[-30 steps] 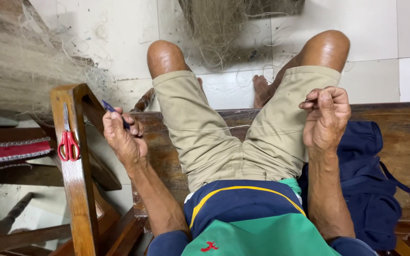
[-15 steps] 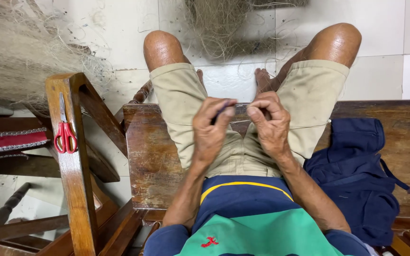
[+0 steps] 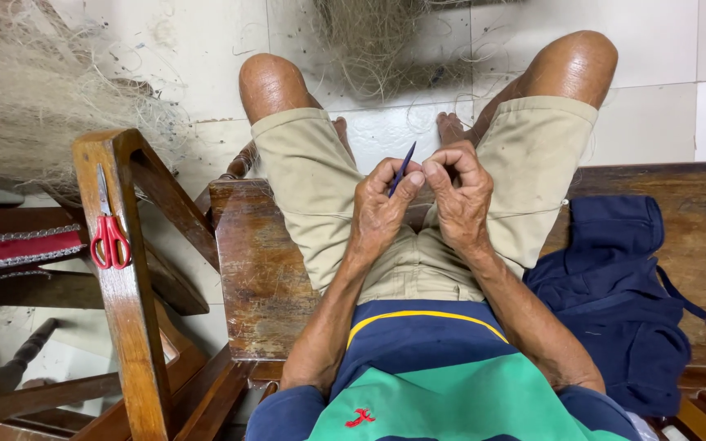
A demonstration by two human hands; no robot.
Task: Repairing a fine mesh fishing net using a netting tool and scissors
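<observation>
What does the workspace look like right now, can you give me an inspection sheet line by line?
Surface: worn wooden bench, person seated on it.
Job's things: slim blue tool pinched in left hand; right hand close against it.
Clutter: red-handled scissors on wooden armrest; navy cloth on bench.
Grippers: both hands curled, fingertips together.
Cables: nothing seen.
Surroundings: fishing net heaped on white tile floor.

Soft, even light fills the scene, brightest on the pale floor tiles (image 3: pixel 206 49), where a mild sheen shows. The knees catch small highlights. Shadows stay faint and diffuse beneath the bench (image 3: pixel 255 269) at its left edge. Focus is sharp centrally; straight lines bow slightly toward the corners.
</observation>
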